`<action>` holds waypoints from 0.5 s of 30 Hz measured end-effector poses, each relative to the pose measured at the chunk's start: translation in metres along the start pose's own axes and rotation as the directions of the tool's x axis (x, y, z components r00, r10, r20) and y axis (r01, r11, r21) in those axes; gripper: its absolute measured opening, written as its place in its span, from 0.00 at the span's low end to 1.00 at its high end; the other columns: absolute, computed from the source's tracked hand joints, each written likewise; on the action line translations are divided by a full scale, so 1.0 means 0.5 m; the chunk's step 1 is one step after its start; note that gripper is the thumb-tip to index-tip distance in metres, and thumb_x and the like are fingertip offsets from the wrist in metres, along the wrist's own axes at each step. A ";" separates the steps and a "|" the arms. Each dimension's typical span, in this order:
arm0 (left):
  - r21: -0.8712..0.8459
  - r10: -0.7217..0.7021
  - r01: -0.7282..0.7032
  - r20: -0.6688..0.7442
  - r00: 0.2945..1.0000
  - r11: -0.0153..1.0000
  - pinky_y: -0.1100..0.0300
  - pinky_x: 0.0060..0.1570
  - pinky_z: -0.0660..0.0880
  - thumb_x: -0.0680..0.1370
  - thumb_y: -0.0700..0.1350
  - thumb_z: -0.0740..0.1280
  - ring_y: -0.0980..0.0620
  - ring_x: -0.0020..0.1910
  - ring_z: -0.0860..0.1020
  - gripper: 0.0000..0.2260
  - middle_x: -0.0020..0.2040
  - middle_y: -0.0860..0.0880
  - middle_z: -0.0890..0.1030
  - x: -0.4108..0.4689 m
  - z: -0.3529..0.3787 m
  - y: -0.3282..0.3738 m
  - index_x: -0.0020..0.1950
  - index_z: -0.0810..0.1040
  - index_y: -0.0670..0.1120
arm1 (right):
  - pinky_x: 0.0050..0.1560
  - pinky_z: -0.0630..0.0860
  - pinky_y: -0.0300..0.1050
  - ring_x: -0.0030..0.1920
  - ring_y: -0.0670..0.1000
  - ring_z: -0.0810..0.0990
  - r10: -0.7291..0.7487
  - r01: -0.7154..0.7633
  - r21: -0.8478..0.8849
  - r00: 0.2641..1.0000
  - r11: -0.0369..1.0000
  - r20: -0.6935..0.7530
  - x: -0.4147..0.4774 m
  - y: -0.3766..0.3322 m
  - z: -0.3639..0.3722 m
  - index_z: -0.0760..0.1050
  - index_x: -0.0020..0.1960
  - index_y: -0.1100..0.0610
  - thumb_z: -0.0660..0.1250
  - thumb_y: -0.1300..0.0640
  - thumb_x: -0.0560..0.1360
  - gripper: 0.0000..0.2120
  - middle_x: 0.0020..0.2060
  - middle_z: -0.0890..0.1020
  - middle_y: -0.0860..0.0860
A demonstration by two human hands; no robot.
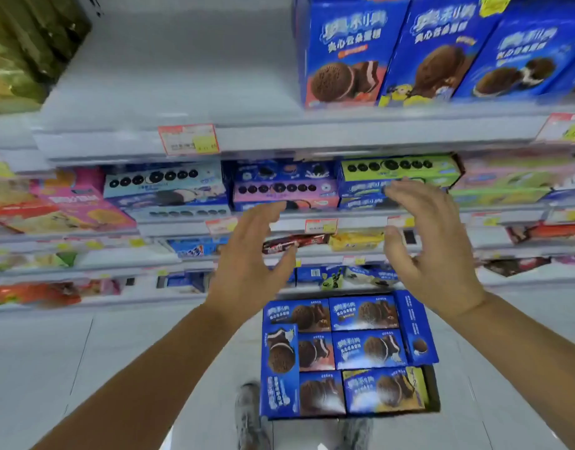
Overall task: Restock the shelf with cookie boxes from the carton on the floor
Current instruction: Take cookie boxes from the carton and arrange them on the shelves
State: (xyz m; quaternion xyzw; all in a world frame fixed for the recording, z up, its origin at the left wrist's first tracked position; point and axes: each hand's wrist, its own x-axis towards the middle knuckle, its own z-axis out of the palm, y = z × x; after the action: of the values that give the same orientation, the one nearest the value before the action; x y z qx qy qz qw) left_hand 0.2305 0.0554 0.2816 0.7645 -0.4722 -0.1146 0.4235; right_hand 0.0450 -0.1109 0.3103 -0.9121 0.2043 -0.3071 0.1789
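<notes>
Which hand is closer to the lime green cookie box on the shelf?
Right. The right hand has its fingertips just under the lime green box; the left hand is off to that box's left, below the pink box.

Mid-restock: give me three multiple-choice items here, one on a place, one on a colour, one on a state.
1. Where is the carton? A) on the floor B) on the top shelf C) on a trolley
2. What colour are most cookie boxes in it? A) green B) blue C) pink
3. What do the left hand and right hand hold? A) a box each B) a price tag C) nothing
Answers: 1 A, it sits on the floor by the shoes; 2 B, blue fronts fill it; 3 C, both are spread and empty.
</notes>
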 end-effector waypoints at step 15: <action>0.234 -0.917 0.918 0.320 0.239 0.321 0.49 0.59 0.76 0.72 0.54 0.76 0.44 0.67 0.73 0.44 0.74 0.43 0.66 -0.519 0.390 -0.443 0.80 0.54 0.48 | 0.56 0.67 0.44 0.60 0.53 0.73 0.442 -0.583 -0.115 0.458 0.804 0.771 -0.483 0.157 0.524 0.63 0.73 0.52 0.65 0.56 0.78 0.25 0.69 0.67 0.53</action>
State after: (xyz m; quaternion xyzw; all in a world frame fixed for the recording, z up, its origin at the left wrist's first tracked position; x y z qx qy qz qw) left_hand 0.1195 0.2060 -0.0641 0.8532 -0.0121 -0.4924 0.1719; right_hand 0.0144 -0.0086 -0.0385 -0.8289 0.3473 0.1633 0.4069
